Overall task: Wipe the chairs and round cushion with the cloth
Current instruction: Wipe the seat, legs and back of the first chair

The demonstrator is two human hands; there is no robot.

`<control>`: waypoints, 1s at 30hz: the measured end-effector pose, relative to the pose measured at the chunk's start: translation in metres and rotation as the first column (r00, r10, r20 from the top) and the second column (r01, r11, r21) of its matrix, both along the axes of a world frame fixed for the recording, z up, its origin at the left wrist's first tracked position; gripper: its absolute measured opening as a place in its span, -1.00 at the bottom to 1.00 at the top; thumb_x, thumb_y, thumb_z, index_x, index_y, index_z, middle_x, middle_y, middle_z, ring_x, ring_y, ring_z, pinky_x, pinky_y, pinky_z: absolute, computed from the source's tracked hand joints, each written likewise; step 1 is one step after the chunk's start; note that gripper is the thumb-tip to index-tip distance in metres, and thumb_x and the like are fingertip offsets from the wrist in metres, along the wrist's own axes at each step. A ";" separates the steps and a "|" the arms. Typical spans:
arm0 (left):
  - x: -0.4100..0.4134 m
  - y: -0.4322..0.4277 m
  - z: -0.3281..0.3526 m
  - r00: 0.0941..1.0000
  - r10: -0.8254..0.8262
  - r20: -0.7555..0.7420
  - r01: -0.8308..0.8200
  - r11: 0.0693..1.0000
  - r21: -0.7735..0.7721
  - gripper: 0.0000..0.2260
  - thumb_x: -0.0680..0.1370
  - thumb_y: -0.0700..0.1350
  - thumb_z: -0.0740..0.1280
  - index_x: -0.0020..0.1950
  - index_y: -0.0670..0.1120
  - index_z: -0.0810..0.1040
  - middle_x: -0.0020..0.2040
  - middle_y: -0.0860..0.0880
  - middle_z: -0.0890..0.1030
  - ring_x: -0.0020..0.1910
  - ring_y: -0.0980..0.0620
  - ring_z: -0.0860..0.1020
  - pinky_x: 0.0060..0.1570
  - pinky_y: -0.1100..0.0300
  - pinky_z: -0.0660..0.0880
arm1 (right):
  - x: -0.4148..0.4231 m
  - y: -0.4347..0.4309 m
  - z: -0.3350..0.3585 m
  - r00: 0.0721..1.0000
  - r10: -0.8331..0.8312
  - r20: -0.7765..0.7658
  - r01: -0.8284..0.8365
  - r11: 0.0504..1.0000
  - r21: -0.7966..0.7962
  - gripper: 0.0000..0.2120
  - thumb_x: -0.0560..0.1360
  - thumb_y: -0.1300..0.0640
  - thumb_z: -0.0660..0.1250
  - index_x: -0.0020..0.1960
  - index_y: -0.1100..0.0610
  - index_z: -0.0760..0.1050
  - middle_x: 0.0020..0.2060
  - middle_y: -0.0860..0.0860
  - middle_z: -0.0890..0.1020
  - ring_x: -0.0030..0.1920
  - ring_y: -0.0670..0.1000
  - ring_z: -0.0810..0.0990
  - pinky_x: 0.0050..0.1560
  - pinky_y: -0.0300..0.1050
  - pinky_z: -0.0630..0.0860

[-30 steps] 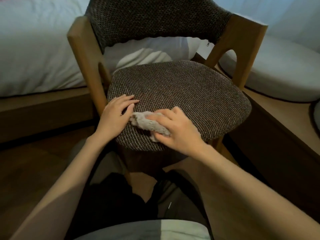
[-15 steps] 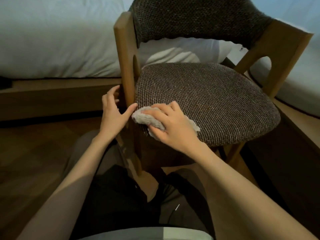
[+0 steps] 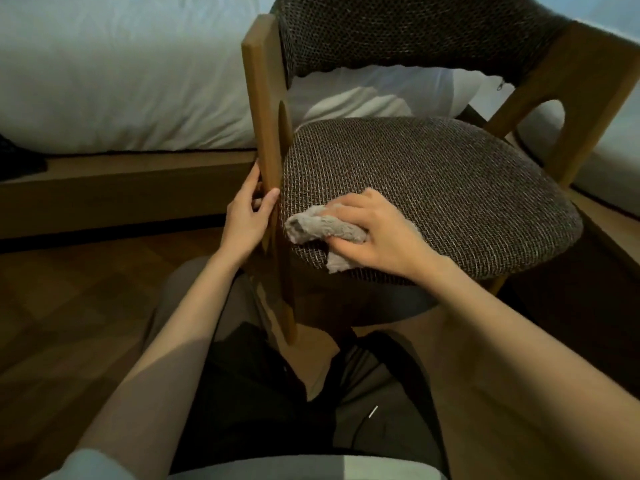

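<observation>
a: head view: why wrap left grip (image 3: 247, 216) round the wooden post (image 3: 265, 116)?
b: probably to steady the chair (image 3: 398, 32). got the cloth (image 3: 322, 230) clamped in right grip (image 3: 377, 233), pressed down on seat's (image 3: 433, 188) near-left edge for wiping.

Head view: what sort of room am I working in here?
Probably a bedroom, perhaps a hotel room: a bed with white bedding on a low wooden base stands just behind the chair with the cloth on its seat, and the floor is wood parquet.
</observation>
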State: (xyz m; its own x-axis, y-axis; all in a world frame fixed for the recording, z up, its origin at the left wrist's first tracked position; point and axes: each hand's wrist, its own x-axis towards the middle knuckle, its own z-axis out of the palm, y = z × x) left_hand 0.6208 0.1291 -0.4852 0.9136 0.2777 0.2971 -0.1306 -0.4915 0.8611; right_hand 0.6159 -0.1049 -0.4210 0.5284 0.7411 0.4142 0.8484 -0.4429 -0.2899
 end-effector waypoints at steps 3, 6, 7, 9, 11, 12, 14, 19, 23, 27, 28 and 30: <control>-0.001 0.000 -0.001 1.000 -0.006 -0.011 0.006 1.000 0.006 -0.49 0.63 -0.03 0.22 0.55 0.03 0.12 0.25 0.27 0.35 0.06 0.61 0.34 -0.03 0.70 0.27 | -0.006 -0.052 -0.008 0.995 -0.093 0.036 0.089 0.992 0.088 -0.77 0.47 0.08 0.40 0.09 0.14 0.63 0.06 0.04 0.65 0.02 -0.06 0.55 -0.02 -0.05 0.35; -0.002 0.000 -0.001 1.000 -0.012 -0.020 0.012 1.000 0.007 -0.50 0.64 0.02 0.17 0.55 0.05 0.09 0.12 0.49 0.31 0.00 0.72 0.29 -0.09 0.74 0.23 | -0.010 -0.078 -0.014 0.975 -0.217 0.050 0.209 0.971 0.118 -0.69 0.49 -0.01 0.31 0.15 0.11 0.61 0.06 0.04 0.63 0.00 0.02 0.54 -0.04 -0.08 0.33; -0.001 0.001 -0.001 1.000 -0.011 -0.027 0.011 1.000 -0.004 -0.51 0.65 0.04 0.15 0.55 0.08 0.09 0.13 0.49 0.33 0.04 0.69 0.29 -0.07 0.71 0.25 | -0.011 -0.074 -0.015 0.973 -0.226 0.039 0.221 0.970 0.101 -0.67 0.49 -0.03 0.29 0.17 0.09 0.60 0.07 0.03 0.62 -0.01 0.07 0.53 -0.04 -0.07 0.33; 0.001 0.003 -0.001 0.999 -0.008 -0.037 0.008 1.000 -0.015 -0.52 0.65 0.08 0.12 0.54 0.11 0.09 0.27 0.33 0.41 0.15 0.56 0.32 0.05 0.61 0.26 | -0.011 -0.050 -0.016 0.980 -0.199 0.017 0.198 0.978 0.062 -0.65 0.49 -0.06 0.26 0.20 0.05 0.58 0.08 0.01 0.59 -0.02 0.11 0.49 -0.03 -0.04 0.36; 0.004 0.004 0.001 0.999 -0.020 -0.027 0.020 0.999 -0.028 -0.53 0.65 0.08 0.11 0.55 0.09 0.09 0.30 0.27 0.38 0.14 0.60 0.30 0.04 0.65 0.25 | -0.003 -0.018 -0.014 0.987 -0.158 0.017 0.158 0.987 0.025 -0.67 0.51 -0.05 0.26 0.22 0.03 0.55 0.09 -0.02 0.57 0.02 0.09 0.49 0.01 -0.01 0.37; 0.005 0.004 0.003 1.000 -0.025 -0.016 0.024 0.999 -0.033 -0.53 0.65 0.08 0.10 0.55 0.09 0.09 0.26 0.32 0.36 0.10 0.64 0.30 0.01 0.68 0.25 | 0.003 -0.003 -0.013 0.989 -0.145 0.013 0.145 0.989 0.012 -0.69 0.53 -0.02 0.28 0.23 0.03 0.54 0.09 -0.04 0.57 0.05 0.08 0.49 0.05 -0.02 0.36; 0.009 0.005 0.006 1.000 -0.008 0.009 0.009 1.000 -0.027 -0.54 0.66 0.06 0.10 0.54 0.10 0.10 0.17 0.37 0.39 0.05 0.62 0.37 -0.05 0.68 0.28 | 0.021 0.023 -0.010 0.990 -0.139 -0.001 0.139 0.990 0.017 -0.72 0.54 0.02 0.30 0.22 0.06 0.53 0.08 -0.03 0.58 0.07 0.05 0.49 0.07 -0.07 0.32; 0.022 0.004 0.012 0.998 -0.043 0.039 0.043 0.999 -0.007 -0.51 0.62 0.16 0.11 0.53 0.09 0.14 0.23 0.07 0.55 0.20 0.19 0.51 0.23 0.12 0.46 | 0.071 0.065 -0.011 0.964 -0.267 -0.017 0.267 0.962 0.060 -0.72 0.56 0.02 0.27 0.22 0.10 0.52 0.10 0.03 0.57 0.05 0.07 0.45 0.09 -0.11 0.28; 0.032 0.006 0.011 0.994 -0.053 0.094 0.044 0.995 0.095 -0.41 0.57 0.27 0.09 0.55 0.09 0.08 0.32 0.02 0.51 0.23 0.10 0.51 0.21 0.13 0.46 | 0.111 0.081 -0.017 0.932 -0.360 -0.038 0.362 0.929 0.074 -0.71 0.57 -0.03 0.23 0.23 0.07 0.49 0.12 0.05 0.56 0.05 0.08 0.39 0.09 -0.03 0.34; 0.038 0.009 0.005 0.992 -0.027 0.120 0.009 0.989 0.149 -0.35 0.53 0.32 0.05 0.55 0.06 0.07 0.25 0.00 0.55 0.12 0.11 0.55 0.05 0.24 0.48 | 0.149 0.095 -0.019 0.906 -0.420 -0.062 0.423 0.904 0.065 -0.72 0.57 -0.06 0.22 0.17 0.05 0.51 0.09 0.05 0.56 0.06 0.08 0.38 0.05 -0.03 0.36; 0.039 0.010 0.004 0.993 -0.024 0.117 0.006 0.988 0.153 -0.34 0.52 0.33 0.04 0.55 0.06 0.07 0.21 0.01 0.56 0.08 0.13 0.56 0.02 0.25 0.48 | 0.159 0.098 -0.019 0.900 -0.431 -0.063 0.434 0.899 0.060 -0.74 0.56 -0.06 0.21 0.14 0.04 0.53 0.07 0.04 0.57 0.06 0.09 0.41 0.06 -0.02 0.36; 0.041 0.011 0.003 0.993 -0.032 0.111 0.013 0.985 0.170 -0.30 0.51 0.37 0.02 0.54 0.03 0.07 0.18 0.01 0.55 0.04 0.15 0.55 0.00 0.27 0.47 | 0.179 0.104 -0.019 0.892 -0.448 -0.060 0.452 0.890 0.065 -0.75 0.55 -0.05 0.22 0.09 0.05 0.56 0.04 0.06 0.60 0.06 0.14 0.46 0.12 0.02 0.36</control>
State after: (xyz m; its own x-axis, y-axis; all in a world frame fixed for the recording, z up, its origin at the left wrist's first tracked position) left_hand 0.6620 0.1400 -0.4821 0.8767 0.1950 0.4398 -0.2350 -0.6240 0.7452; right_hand 0.7950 -0.0009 -0.4398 0.8160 0.3872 0.4291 0.5495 -0.7500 -0.3682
